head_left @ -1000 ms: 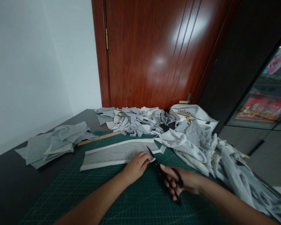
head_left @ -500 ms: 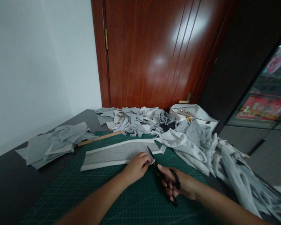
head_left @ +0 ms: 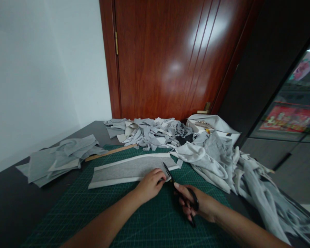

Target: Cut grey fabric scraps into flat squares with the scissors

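Observation:
A long grey piece of fabric (head_left: 126,168) with pale edges lies across the green cutting mat (head_left: 144,220). My left hand (head_left: 153,182) pinches the fabric's near edge close to its right end. In my right hand (head_left: 187,199) is a pair of black-handled scissors (head_left: 167,170), fingers in the loops. The blades point up and to the left across the fabric, just right of my left fingertips. Part of the lower blade is hidden by the cloth.
A stack of cut grey fabric (head_left: 64,156) lies at left, beside a wooden ruler (head_left: 111,152). Fabric scraps (head_left: 155,132) are heaped at the back. Crumpled grey cloth (head_left: 214,158) spreads along the right, in front of a white box (head_left: 226,137). A wooden door (head_left: 165,62) stands behind.
The scissor blades have shifted very slightly to the right and down. Both hands keep nearly the same place and hold, and the fabric lies as before.

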`<action>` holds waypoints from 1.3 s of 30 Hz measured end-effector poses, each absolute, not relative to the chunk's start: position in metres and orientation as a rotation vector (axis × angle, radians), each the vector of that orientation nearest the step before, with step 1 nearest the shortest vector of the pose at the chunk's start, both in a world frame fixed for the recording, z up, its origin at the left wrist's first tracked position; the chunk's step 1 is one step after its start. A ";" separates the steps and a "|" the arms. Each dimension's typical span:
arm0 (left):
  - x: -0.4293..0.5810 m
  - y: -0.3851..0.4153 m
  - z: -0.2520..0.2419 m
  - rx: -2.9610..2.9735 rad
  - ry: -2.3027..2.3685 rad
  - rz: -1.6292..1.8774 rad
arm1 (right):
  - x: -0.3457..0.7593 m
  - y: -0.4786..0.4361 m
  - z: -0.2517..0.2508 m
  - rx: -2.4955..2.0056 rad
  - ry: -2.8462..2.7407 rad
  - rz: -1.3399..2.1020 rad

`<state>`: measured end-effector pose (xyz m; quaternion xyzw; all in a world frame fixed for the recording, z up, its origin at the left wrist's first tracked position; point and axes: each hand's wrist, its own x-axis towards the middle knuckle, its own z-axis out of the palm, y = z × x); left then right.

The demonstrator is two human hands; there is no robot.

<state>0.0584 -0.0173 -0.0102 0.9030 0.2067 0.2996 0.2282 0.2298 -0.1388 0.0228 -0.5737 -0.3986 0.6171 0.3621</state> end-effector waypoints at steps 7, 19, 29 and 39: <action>0.058 -0.021 -0.007 2.454 0.608 0.809 | 0.225 -0.140 0.017 -1.499 -1.016 1.508; 0.071 0.016 0.011 2.714 0.872 0.538 | 0.230 -0.148 0.019 -1.575 -1.011 1.505; 0.067 0.038 -0.013 2.817 1.129 0.339 | 0.243 -0.142 0.025 -1.519 -1.058 1.636; 0.070 0.038 -0.012 2.800 1.175 0.264 | 0.253 -0.114 0.037 -1.562 -1.160 1.715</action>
